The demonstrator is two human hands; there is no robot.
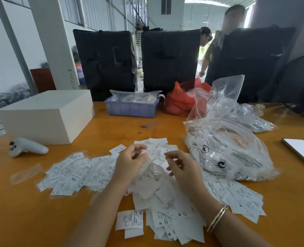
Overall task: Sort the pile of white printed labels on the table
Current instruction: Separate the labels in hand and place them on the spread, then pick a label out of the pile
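Observation:
A wide pile of white printed labels is spread over the orange table, with size letters such as S, M and XXL showing on some. A smaller spread of labels lies to the left. Above the middle of the pile my left hand has curled fingers that pinch a few labels. My right hand hovers close beside it with fingers bent; whether it holds a label is blurred. A gold bangle sits on my right wrist.
A white box and a white controller are at the left. A blue bin, a red bag and clear plastic bags lie behind and right. A phone is at the right edge. People stand beyond the table.

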